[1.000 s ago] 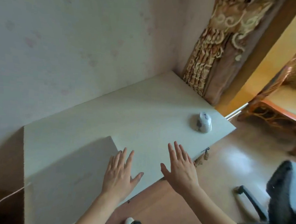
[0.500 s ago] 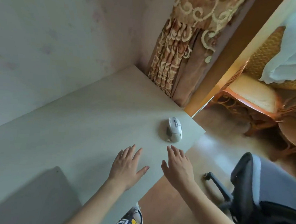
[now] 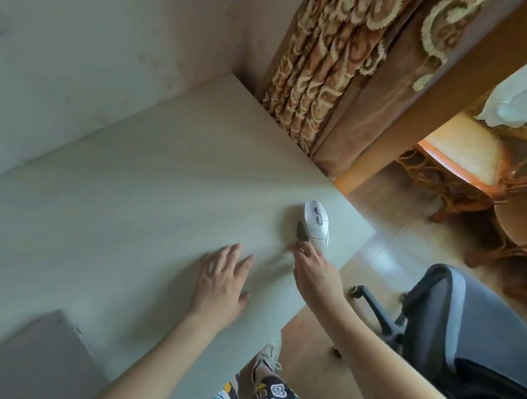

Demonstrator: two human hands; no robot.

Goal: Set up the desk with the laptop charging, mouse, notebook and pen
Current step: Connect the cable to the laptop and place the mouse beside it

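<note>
A white computer mouse point(image 3: 316, 223) with a dark side panel lies near the right corner of the pale desk point(image 3: 139, 198). My right hand point(image 3: 315, 272) is just behind it, fingertips at its near end, fingers apart and holding nothing. My left hand point(image 3: 221, 284) hovers flat over the desk, left of the right hand, fingers spread and empty. A closed grey laptop point(image 3: 33, 358) lies at the bottom left corner of the view. No notebook, pen or charger is in view.
A patterned brown curtain point(image 3: 335, 68) hangs at the desk's far right end, beside a wooden door frame point(image 3: 432, 95). A grey office chair point(image 3: 464, 328) stands to the right of the desk, a rattan chair point(image 3: 480, 169) beyond it. Wall runs along the desk's back.
The view has swung right, so the laptop slid to the lower left. My right hand has advanced to the mouse's near end; my left hand followed over the desk.
</note>
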